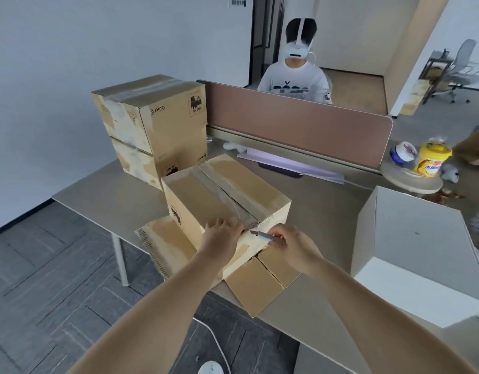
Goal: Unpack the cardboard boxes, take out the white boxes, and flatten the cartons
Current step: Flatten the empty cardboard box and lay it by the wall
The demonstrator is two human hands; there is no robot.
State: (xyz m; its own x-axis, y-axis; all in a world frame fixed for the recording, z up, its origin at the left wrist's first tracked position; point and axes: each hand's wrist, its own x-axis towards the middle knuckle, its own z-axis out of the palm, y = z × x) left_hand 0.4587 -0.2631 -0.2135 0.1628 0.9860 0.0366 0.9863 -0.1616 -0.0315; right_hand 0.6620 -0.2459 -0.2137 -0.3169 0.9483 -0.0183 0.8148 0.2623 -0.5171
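Item 1, taped carton: brown cardboard, flaps closed, a strip of tape running along its top seam. It stands mid-tabletop on a flattened cardboard sheet that overhangs the near edge.

Item 2, left hand: fingers laid over the taped carton's near top edge, just left of the seam, pressing down and not closed around anything.

Item 3, right hand: just right of the seam, fingers pinched around a utility knife. The blade tip points at the tape end on the carton's near face. The two hands sit close together, not touching.

Item 4, two stacked cartons: sealed, printed PICO, behind and left of the taped carton.

Item 5, white box: large, plain, to the right of the taped carton and well apart from it, on the same tabletop.

Item 6, partition panel: brown, upright, behind the taped carton. A seated person wearing a white headset is beyond it.

Item 7, yellow jar: far right of the taped carton, past the panel's end, on a small round stand.
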